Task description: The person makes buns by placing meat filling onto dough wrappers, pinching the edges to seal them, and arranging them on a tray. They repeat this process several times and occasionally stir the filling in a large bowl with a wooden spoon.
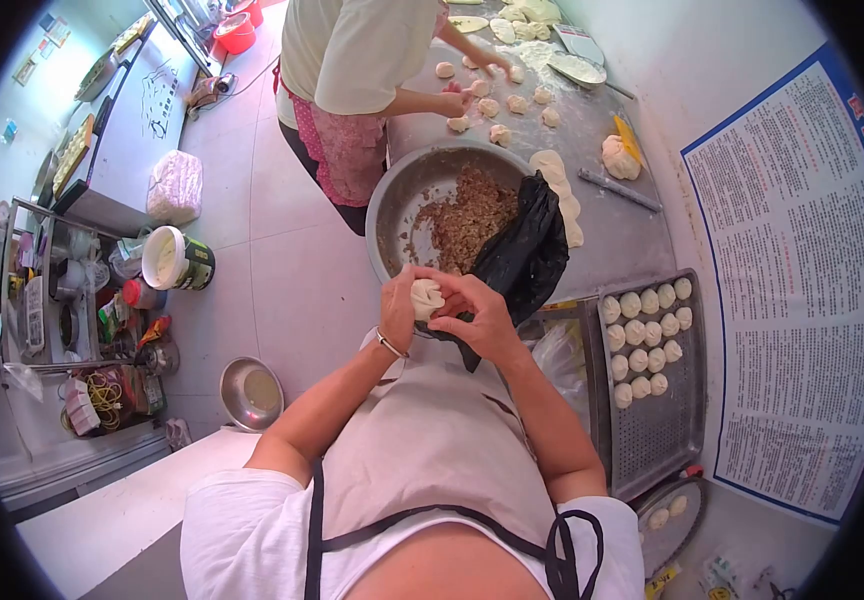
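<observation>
Between my hands is a pleated dough bun (426, 299), held just in front of my apron. My left hand (397, 312) cups it from the left side, a bracelet on the wrist. From the right, my right hand (480, 318) curls its fingers and thumb around the bun's edge. Just beyond them stands a large metal bowl (384, 190) with brown minced filling (467, 215) in it. A black plastic bag (527, 250) drapes over the bowl's right rim.
Another person (362, 70) handles dough pieces (500, 135) on the floured table (612, 235). A dough strip (558, 195) and a rolling pin (620, 190) lie there. Right, a perforated tray (657, 440) carries rows of buns. A metal basin (252, 394) is at left.
</observation>
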Motion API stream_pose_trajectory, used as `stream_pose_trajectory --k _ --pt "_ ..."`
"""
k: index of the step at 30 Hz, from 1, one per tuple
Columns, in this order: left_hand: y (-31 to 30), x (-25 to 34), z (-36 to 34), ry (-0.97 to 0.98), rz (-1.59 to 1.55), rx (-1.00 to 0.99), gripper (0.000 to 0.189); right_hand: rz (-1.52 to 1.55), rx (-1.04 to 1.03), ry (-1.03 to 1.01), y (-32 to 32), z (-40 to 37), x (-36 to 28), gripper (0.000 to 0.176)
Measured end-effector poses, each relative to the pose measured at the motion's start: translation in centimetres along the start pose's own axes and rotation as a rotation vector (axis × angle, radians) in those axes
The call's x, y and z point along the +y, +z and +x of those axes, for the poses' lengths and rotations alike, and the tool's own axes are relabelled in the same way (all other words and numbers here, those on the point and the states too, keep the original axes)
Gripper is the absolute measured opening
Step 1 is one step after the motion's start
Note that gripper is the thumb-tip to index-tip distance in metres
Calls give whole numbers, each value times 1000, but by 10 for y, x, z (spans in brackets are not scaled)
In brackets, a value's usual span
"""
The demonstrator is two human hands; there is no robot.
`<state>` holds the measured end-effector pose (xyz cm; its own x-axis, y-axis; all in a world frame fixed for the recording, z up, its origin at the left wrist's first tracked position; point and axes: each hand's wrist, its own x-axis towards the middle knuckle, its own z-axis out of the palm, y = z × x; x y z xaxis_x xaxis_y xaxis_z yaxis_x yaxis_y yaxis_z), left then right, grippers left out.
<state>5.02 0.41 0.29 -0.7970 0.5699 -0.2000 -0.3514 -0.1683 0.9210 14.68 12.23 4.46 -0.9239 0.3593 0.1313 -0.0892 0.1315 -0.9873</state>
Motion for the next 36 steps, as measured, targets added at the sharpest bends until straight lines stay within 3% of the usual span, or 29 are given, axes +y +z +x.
stream_pose_trajectory --k 4,9,13,15,18,20,21,23,24,27,30,34,36 --pt "9 12 -4 -94 -1 -132 52 -138 -1 -104 -11 -4 10 35" --pt "10 15 8 -305 174 -441 61 -494 -132 -537 -34 -1 4 22" --pt "23 16 22 -700 99 -739 70 -735 -281 -796 -53 1 -35 22" --pt "31 4 30 -805 -103 -935 76 -656 -288 -590 -68 -1 -41 30" --pt "55 -11 29 -723 -217 -748 85 -526 -174 -378 -79 -13 -45 54" --pt "81 -11 22 -776 -261 -509 87 -502 -152 -274 -86 -32 -38 76" --pt "96 -13 17 -809 -274 -398 88 -480 -122 -231 -90 -41 -30 76" --pt "108 -18 15 -834 -260 -535 85 -446 -39 -142 -102 -57 -19 77" --pt "119 -16 13 -866 -247 -599 83 -403 63 -141 -116 -64 -25 66" --pt "144 -3 5 -809 -98 -685 76 -77 286 329 -182 -115 7 53" --pt "144 -6 4 -710 -72 -701 72 225 708 302 -266 -172 27 41" --pt "143 -17 14 -667 -98 -588 64 -423 1085 455 -396 -242 80 45" --pt "148 -19 16 -646 -97 -539 63 -571 1196 464 -455 -264 124 48"
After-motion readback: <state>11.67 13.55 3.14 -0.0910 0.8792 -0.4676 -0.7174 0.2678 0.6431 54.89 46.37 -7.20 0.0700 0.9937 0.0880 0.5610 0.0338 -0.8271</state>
